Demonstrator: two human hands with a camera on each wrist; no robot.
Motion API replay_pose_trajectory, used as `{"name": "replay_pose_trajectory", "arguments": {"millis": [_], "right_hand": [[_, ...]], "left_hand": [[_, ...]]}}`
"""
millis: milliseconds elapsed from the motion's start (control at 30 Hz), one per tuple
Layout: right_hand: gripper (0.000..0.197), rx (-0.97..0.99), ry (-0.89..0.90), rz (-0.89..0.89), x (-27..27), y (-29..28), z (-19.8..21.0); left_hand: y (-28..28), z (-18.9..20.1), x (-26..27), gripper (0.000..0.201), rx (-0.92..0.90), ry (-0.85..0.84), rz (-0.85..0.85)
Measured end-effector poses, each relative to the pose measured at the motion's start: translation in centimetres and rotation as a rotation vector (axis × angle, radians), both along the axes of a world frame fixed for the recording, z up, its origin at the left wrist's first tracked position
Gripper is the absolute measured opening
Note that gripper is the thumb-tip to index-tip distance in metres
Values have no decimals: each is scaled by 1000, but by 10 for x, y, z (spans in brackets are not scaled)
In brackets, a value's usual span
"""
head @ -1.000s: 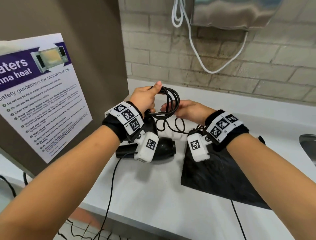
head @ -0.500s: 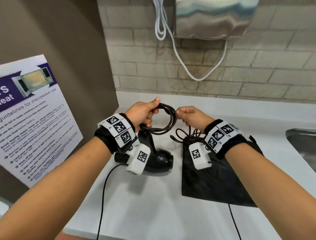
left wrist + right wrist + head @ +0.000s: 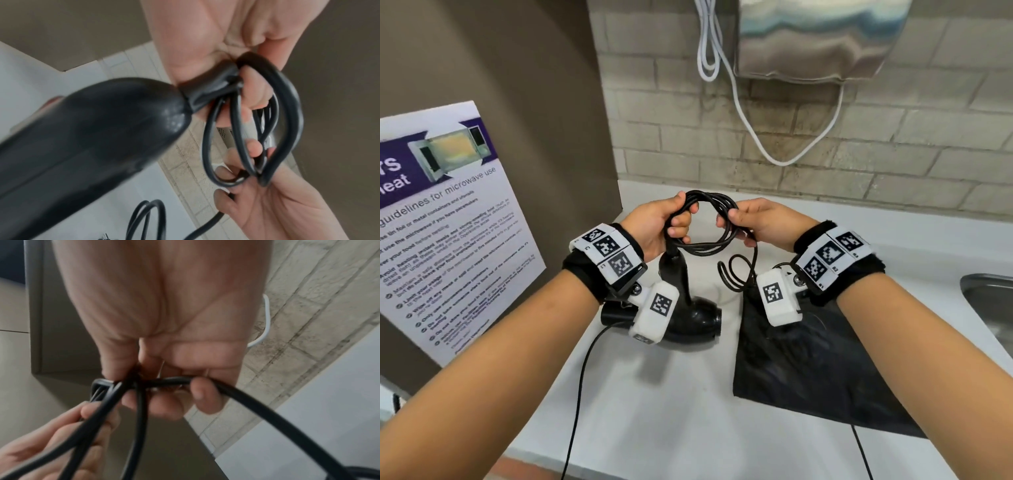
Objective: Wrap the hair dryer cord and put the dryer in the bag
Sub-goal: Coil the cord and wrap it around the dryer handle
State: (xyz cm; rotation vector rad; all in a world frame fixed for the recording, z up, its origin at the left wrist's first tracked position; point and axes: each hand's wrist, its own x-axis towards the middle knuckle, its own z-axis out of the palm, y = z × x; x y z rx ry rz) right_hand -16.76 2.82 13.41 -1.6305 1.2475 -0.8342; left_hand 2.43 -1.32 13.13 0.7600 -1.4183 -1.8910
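A black hair dryer [image 3: 688, 322] hangs just over the white counter, its handle rising into my left hand [image 3: 664, 222]. The black cord [image 3: 705, 219] is coiled in several loops held up between both hands. My left hand grips the loops' left side together with the handle end [image 3: 211, 84]. My right hand [image 3: 756, 222] pinches the loops' right side [image 3: 131, 384]. More loose cord [image 3: 736, 274] dangles below my right hand down to the counter. A flat black bag [image 3: 808, 370] lies on the counter under my right wrist.
A steel sink [image 3: 989, 308] lies at the right edge. A brown panel with a microwave poster [image 3: 448, 222] stands at left. On the tiled wall hangs a metal dispenser [image 3: 818, 37] with a white cable [image 3: 756, 137]. Thin black sensor wires [image 3: 582, 394] trail off the counter's front.
My right hand has brought another stretch of cord up to the coil and now pinches its right side. The coil is rounder and higher. The camera has moved closer.
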Motion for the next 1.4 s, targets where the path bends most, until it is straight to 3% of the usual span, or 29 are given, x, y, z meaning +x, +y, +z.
{"name": "replay_pose_trajectory", "arguments": {"millis": [100, 267, 500, 567, 667, 733, 933, 1000, 1067, 1167, 1300, 1400], "right_hand": [[29, -11, -41, -17, 2, -1, -5], [33, 22, -288, -76, 11, -7, -6], [31, 87, -324, -106, 13, -12, -1], [27, 80, -313, -100, 13, -14, -1], [49, 90, -263, -78, 14, -16, -4], [51, 97, -229, -64, 13, -17, -8], [21, 146, -312, 106, 2, -17, -20], [28, 162, -323, 157, -2, -17, -19], [34, 166, -319, 121, -5, -18, -17], [6, 102, -207, -1, -11, -21, -14], [18, 8, -40, -89, -11, -21, -10], [12, -56, -36, -116, -1, -16, -7]], "left_hand": [[1, -1, -4, 38, -10, 34, 12], [3, -7, 0, 37, 43, 224, -40], [3, -9, -13, 37, -35, 191, 42], [3, -6, -16, 45, -52, 178, 58], [2, -3, -19, 71, -26, 148, 121], [1, -1, -19, 75, 7, 125, 165], [1, 1, -11, 58, 26, 40, 64], [1, 1, -10, 53, 19, 19, 19], [0, 2, -9, 48, 26, 1, -33], [-1, 2, -9, 41, 59, -22, -79], [-4, 2, -11, 38, 57, -8, -53], [-8, 2, -11, 39, 61, 7, -3]]}}
